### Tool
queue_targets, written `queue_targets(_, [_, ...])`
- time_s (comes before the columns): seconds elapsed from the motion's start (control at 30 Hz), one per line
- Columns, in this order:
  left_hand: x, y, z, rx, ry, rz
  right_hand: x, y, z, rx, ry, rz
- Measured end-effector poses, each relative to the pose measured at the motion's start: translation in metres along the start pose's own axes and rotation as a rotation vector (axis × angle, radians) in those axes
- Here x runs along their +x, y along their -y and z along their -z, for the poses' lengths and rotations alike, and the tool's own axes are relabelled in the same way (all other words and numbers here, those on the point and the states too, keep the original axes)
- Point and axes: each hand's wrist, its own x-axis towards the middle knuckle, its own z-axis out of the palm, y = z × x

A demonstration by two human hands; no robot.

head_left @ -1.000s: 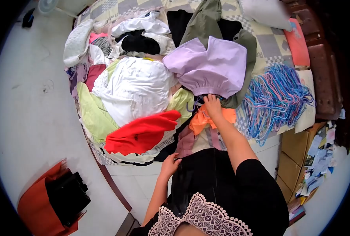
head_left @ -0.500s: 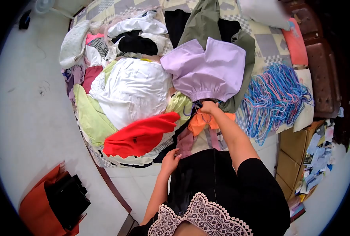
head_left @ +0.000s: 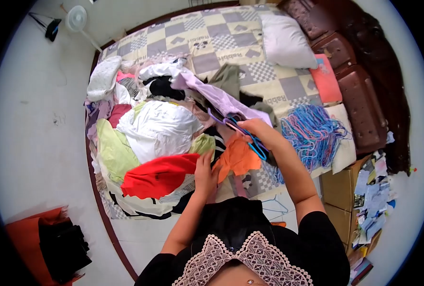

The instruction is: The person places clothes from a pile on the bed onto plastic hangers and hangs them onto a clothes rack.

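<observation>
My right hand (head_left: 256, 131) is closed around several plastic hangers (head_left: 256, 147), blue, purple and pink, above the bed's front part. Just behind those hangers a lilac garment (head_left: 217, 97) with a gathered waist slants across dark and olive clothes (head_left: 227, 78); whether it is attached to them I cannot tell. My left hand (head_left: 206, 175) has its fingers stretched out at the right end of a red garment (head_left: 162, 176). Between my hands lies an orange cloth (head_left: 238, 155). A white garment (head_left: 158, 128) and a lime-green one (head_left: 114, 143) make up the pile beside them.
A large heap of hangers (head_left: 312, 133) lies on the bed's right side, near a pillow (head_left: 288, 40) and a brown padded headboard (head_left: 364, 105). Cardboard boxes (head_left: 337, 190) stand at right. One hanger (head_left: 276, 209) is on the floor. An orange bag (head_left: 23, 243) sits at lower left.
The lilac garment, spread wide before, now lies narrow and slanted. My right hand has turned, bringing the hangers into fuller view. My left hand has risen from my lap to the red garment.
</observation>
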Motion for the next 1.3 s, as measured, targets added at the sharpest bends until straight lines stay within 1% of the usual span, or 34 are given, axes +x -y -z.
queue_targets(0.03, [0.013, -0.027, 0.007, -0.049, -0.08, -0.068, -0.029, 0.025, -0.009, -0.013, -0.012, 0.015])
queue_targets(0.07, [0.021, -0.054, 0.014, -0.06, -0.086, -0.091, -0.057, 0.043, -0.018, 0.005, 0.0, 0.074])
queue_targets(0.13, [0.03, -0.103, 0.033, -0.129, -0.206, -0.272, -0.108, 0.064, -0.036, 0.01, -0.01, 0.157])
queue_targets(0.17, [0.03, -0.125, 0.042, -0.133, -0.25, -0.388, -0.133, 0.069, -0.046, 0.139, -0.008, 0.232])
queue_targets(0.2, [0.025, -0.144, 0.051, -0.148, -0.249, -0.425, -0.153, 0.072, -0.054, 0.267, -0.004, 0.312])
queue_targets(0.23, [0.018, -0.161, 0.058, -0.173, -0.24, -0.499, -0.17, 0.075, -0.056, 0.238, 0.096, 0.342])
queue_targets(0.27, [0.012, -0.176, 0.064, -0.2, -0.231, -0.573, -0.185, 0.073, -0.064, 0.224, 0.07, 0.371])
queue_targets(0.3, [0.005, -0.189, 0.066, -0.22, -0.281, -0.642, -0.199, 0.068, -0.073, 0.287, 0.061, 0.391])
queue_targets(0.33, [-0.002, -0.195, 0.071, -0.243, -0.266, -0.673, -0.211, 0.062, -0.083, 0.355, 0.051, 0.409])
queue_targets(0.4, [-0.018, -0.201, 0.081, -0.335, -0.15, -0.675, -0.236, 0.055, -0.11, 0.397, 0.012, 0.459])
queue_targets(0.47, [-0.034, -0.2, 0.088, -0.476, -0.018, -0.737, -0.257, 0.043, -0.141, 0.533, -0.105, 0.514])
queue_targets(0.5, [-0.046, -0.2, 0.092, -0.539, 0.053, -0.678, -0.263, 0.03, -0.149, 0.588, -0.068, 0.533])
queue_targets(0.53, [-0.06, -0.2, 0.095, -0.598, 0.128, -0.613, -0.271, 0.018, -0.166, 0.599, -0.116, 0.553])
queue_targets(0.57, [-0.074, -0.196, 0.101, -0.621, 0.175, -0.63, -0.279, 0.008, -0.184, 0.637, -0.215, 0.559])
queue_targets(0.6, [-0.086, -0.192, 0.106, -0.648, 0.278, -0.547, -0.286, -0.003, -0.202, 0.673, -0.313, 0.568])
queue_targets(0.63, [-0.097, -0.189, 0.11, -0.668, 0.384, -0.466, -0.294, -0.016, -0.219, 0.713, -0.366, 0.584])
queue_targets(0.67, [-0.107, -0.189, 0.113, -0.688, 0.435, -0.489, -0.302, -0.031, -0.232, 0.721, -0.419, 0.611])
queue_targets(0.73, [-0.131, -0.191, 0.118, -0.708, 0.577, -0.534, -0.324, -0.061, -0.257, 0.856, -0.408, 0.705])
queue_targets(0.77, [-0.143, -0.195, 0.123, -0.697, 0.659, -0.551, -0.332, -0.072, -0.271, 0.869, -0.461, 0.756])
queue_targets(0.8, [-0.155, -0.2, 0.126, -0.718, 0.696, -0.57, -0.345, -0.077, -0.286, 0.864, -0.504, 0.777])
queue_targets(0.87, [-0.177, -0.209, 0.134, -0.687, 0.769, -0.685, -0.367, -0.088, -0.315, 0.887, -0.609, 0.847])
queue_targets(0.93, [-0.197, -0.218, 0.141, -0.667, 0.806, -0.749, -0.384, -0.095, -0.344, 0.891, -0.703, 0.896])
queue_targets(1.0, [-0.217, -0.22, 0.138, -0.73, 0.731, -0.852, -0.398, -0.105, -0.367, 0.828, -0.797, 0.969])
queue_targets(1.07, [-0.236, -0.225, 0.149, -0.753, 0.779, -0.901, -0.412, -0.119, -0.386, 0.788, -0.874, 1.011])
queue_targets(1.1, [-0.248, -0.226, 0.154, -0.782, 0.743, -0.906, -0.418, -0.127, -0.394, 0.751, -0.925, 1.037])
queue_targets(1.13, [-0.261, -0.227, 0.16, -0.809, 0.708, -0.907, -0.423, -0.136, -0.402, 0.744, -0.947, 1.051])
queue_targets(1.2, [-0.285, -0.235, 0.172, -0.859, 0.746, -0.903, -0.434, -0.159, -0.415, 0.704, -1.149, 1.043])
queue_targets(1.27, [-0.312, -0.244, 0.182, -0.865, 0.704, -1.048, -0.449, -0.18, -0.432, 0.711, -1.15, 1.063])
queue_targets(1.3, [-0.328, -0.246, 0.184, -0.896, 0.746, -1.059, -0.454, -0.186, -0.444, 0.815, -1.241, 1.032])
